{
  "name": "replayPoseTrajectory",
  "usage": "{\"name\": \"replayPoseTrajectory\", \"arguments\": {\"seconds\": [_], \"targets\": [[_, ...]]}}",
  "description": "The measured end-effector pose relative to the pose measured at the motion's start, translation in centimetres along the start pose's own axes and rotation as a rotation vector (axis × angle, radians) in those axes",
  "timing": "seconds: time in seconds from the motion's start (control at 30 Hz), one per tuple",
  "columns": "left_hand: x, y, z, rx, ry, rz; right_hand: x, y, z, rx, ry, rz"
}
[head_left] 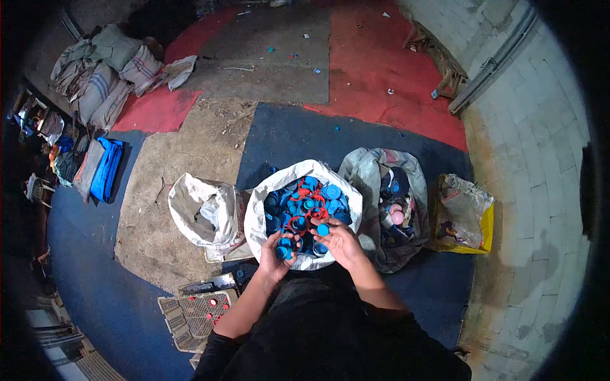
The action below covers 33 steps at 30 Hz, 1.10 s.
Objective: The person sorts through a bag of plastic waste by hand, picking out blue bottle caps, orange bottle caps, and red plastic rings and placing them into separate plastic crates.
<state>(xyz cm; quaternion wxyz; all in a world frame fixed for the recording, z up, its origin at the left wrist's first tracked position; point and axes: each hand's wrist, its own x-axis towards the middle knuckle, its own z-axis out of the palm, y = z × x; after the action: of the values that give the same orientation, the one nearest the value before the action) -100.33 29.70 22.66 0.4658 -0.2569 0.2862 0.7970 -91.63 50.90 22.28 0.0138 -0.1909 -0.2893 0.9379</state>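
A white woven sack with its rim rolled down stands right in front of me, filled with blue plastic caps and some red plastic pieces. Over its near left rim, my left hand is curled around several blue caps. My right hand is over the near right part of the sack. A single blue cap sits between its thumb and fingers. The undersides of both hands are hidden.
To the left stands a smaller white sack; to the right, a grey sack of mixed plastic and a yellow bag near the block wall. A plastic crate with red caps lies at lower left. Stuffed sacks are piled far left.
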Motion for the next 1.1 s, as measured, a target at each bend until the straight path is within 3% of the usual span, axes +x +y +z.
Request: {"name": "replayPoseTrajectory", "arguments": {"seconds": [0.17, 0.3, 0.4, 0.43, 0.57, 0.67, 0.7, 0.73, 0.83, 0.93, 1.03, 1.1], "targets": [[0.9, -0.7, 0.1, -0.008, -0.033, -0.047, 0.1, 0.8, -1.5, -0.091, -0.027, -0.032], [0.5, -1.1, 1.7, 0.047, -0.008, -0.051, -1.2, -0.3, 3.1, -0.471, 0.027, -0.227], [1.2, -1.8, 1.6, 0.037, 0.038, -0.038, -1.0, 0.6, 4.7, -0.778, -0.083, -0.498], [1.3, -1.9, 1.7, 0.06, 0.027, -0.039, -1.7, -0.2, 5.7, -1.082, -0.101, -0.611], [2.4, -2.6, 0.7, -0.049, -0.145, 0.016, -1.4, 1.9, 5.8, -1.629, -0.296, -0.731], [2.7, -2.4, -0.9, 0.054, -0.051, -0.027, -1.5, 2.5, 5.6, -1.589, -0.366, -0.685], [2.4, -2.2, -1.3, 0.048, -0.014, 0.002, -1.6, 1.9, 6.1, -1.37, -0.356, -0.542], [2.1, -1.9, -1.8, 0.041, 0.022, 0.03, -1.3, 1.4, 6.2, -1.299, -0.283, -0.565], [1.6, -0.5, -4.1, 0.024, 0.081, 0.068, 0.4, 1.1, 1.9, -1.394, -0.062, -0.48], [0.9, 0.5, -5.0, -0.025, 0.137, 0.087, 0.8, 2.1, -2.0, -1.529, -0.293, -0.384], [1.7, 0.7, -7.9, -0.059, 0.069, 0.097, 1.6, 2.1, -5.5, -1.921, -0.345, -0.185], [1.2, 0.8, -7.3, -0.035, 0.108, 0.092, 2.9, 1.5, -6.2, -1.932, -0.225, -0.172]]}}
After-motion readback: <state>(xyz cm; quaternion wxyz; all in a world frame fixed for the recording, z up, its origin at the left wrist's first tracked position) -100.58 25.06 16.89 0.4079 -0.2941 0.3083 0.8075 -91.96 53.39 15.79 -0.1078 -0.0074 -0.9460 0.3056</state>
